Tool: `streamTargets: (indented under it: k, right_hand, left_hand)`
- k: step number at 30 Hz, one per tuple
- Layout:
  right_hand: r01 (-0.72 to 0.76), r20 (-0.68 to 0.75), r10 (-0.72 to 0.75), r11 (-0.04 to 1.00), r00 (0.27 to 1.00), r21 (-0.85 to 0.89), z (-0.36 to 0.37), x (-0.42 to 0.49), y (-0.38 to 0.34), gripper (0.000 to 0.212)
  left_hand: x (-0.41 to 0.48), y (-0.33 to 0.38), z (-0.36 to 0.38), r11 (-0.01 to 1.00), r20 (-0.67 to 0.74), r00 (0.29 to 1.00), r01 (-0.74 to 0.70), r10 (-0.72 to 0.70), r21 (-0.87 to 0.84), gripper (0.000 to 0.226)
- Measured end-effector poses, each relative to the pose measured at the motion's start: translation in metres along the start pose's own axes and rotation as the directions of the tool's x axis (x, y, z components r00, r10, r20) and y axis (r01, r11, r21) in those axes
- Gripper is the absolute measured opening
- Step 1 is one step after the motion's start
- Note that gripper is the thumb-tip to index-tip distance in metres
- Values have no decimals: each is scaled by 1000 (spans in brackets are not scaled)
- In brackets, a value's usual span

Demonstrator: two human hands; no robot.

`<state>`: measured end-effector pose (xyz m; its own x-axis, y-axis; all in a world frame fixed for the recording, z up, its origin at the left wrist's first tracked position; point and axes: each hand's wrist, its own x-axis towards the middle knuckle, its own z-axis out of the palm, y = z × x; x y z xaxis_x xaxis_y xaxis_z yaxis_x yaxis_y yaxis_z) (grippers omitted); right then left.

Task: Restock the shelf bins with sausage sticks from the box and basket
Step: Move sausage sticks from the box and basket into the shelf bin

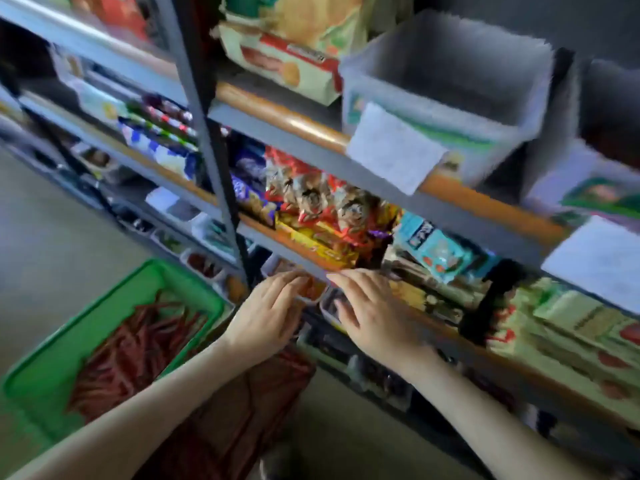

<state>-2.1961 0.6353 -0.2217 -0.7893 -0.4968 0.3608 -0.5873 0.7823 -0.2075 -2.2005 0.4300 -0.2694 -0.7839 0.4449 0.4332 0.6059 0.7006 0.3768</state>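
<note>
A green basket [45, 368] at lower left holds a pile of red sausage sticks [135, 351]. Below my forearms lies a brown box [242, 410] with more dark red sticks. My left hand [266, 313] reaches into a small clear shelf bin [311, 289] that holds reddish sticks; its fingertips touch them. My right hand [370, 310] rests with straight fingers on the neighbouring clear bin [329, 306], just under the shelf edge. The picture is blurred, so I cannot tell whether either hand pinches a stick.
Grey metal shelving [214, 140] with orange-edged boards fills the view. Snack packets [311, 199] crowd the shelf above my hands. An empty translucent tub [446, 95] with a paper label stands higher up. More small bins [204, 265] line the low shelf at left.
</note>
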Motion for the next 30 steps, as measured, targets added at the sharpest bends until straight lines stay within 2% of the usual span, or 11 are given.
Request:
streamTargets:
  k: [3, 6, 9, 11, 14, 16, 18, 22, 24, 28, 30]
  right_hand:
    - [-124, 231, 97, 987, 968, 103, 95, 4, -8, 40]
    - [-210, 438, 145, 972, 887, 105, 187, -10, -15, 46]
    - [-310, 613, 186, 946, 768, 100, 268, -32, -21, 57]
    - [-351, 737, 210, 936, 642, 39, 320, -47, -18, 68]
    - [-419, 792, 289, 907, 538, -45, 390, -63, -7, 92]
    - [-434, 816, 315, 896, 484, -89, 427, -72, 1, 113]
    - [-350, 839, 332, 919, 432, -184, 454, -80, 0, 123]
    - [-369, 744, 443, 886, 499, -280, 477, -82, -2, 119]
    - [-413, 723, 451, 876, 524, -248, 480, -75, 0, 93]
    - [-248, 805, 308, 947, 507, -207, 485, -71, -3, 63]
    - [-193, 839, 232, 969, 492, -154, 485, -73, -2, 55]
  left_hand:
    - [-81, -56, 27, 953, 127, 947, 281, -294, 116, 49]
    - [-149, -88, 59, 878, 205, 861, 419, -465, 233, 56]
    - [-209, -109, 102, 816, 287, 769, 495, -571, 297, 66]
    - [-242, -122, 136, 787, 329, 718, 519, -613, 334, 71]
    - [-279, -141, 189, 740, 389, 631, 537, -671, 405, 88]
    - [-295, -150, 220, 732, 379, 629, 536, -679, 420, 82]
    - [-304, -154, 249, 717, 368, 617, 566, -695, 406, 86]
    - [-305, -157, 294, 680, 339, 590, 629, -733, 376, 98]
    - [-302, -160, 306, 684, 308, 611, 634, -729, 362, 95]
    - [-287, -171, 315, 633, 195, 608, 689, -770, 351, 72]
    - [-280, -177, 315, 522, 119, 523, 751, -844, 405, 69]
